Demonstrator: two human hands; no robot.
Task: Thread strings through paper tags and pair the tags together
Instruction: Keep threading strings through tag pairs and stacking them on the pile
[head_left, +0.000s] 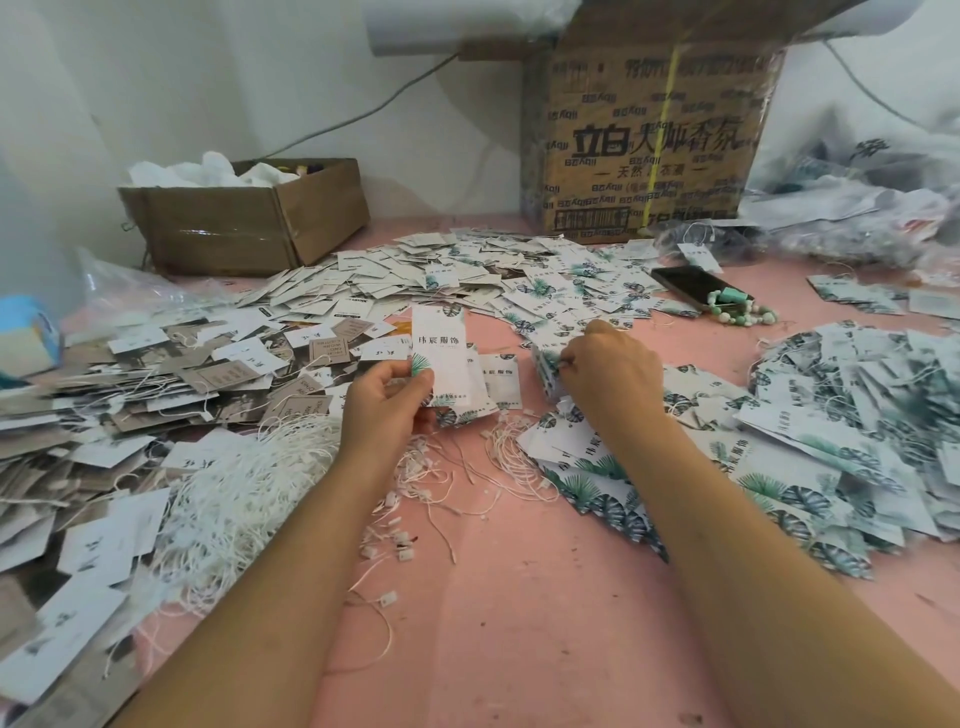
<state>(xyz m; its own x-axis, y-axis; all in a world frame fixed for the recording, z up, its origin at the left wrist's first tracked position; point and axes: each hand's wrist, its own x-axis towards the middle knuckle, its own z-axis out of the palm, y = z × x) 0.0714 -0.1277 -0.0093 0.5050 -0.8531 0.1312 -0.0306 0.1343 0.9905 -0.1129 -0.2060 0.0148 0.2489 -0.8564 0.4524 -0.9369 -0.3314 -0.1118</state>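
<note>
Your left hand (387, 402) grips the white tag (441, 353) by its lower edge, thumb in front and fingers curled behind. The tag stands upright, long axis running away from you, printed face toward you.

To the right of that tag, your right hand (610, 371) sits knuckles-up with its fingers curled down, pinching the near edge of the leaf-print stack (543, 366). That stack is the partner supply, and your right hand is the nearer one to it. The gap back to the held tag is short and runs sideways, so pairing looks like a leftward carry.

I can't tell whether the held tag has a string through it yet. The loose strings (431, 467) lie on the pink table (519, 623) just below the tag, nearest your left wrist. The thick string bundle (249, 483) lies further down and to the left.

More leaf tags lie flat directly behind and under the held tag, so a lifted one could drag its neighbours. The phone (691, 286) and bead bracelet (743, 312) sit up and to the right of the tag, well apart from it.
</note>
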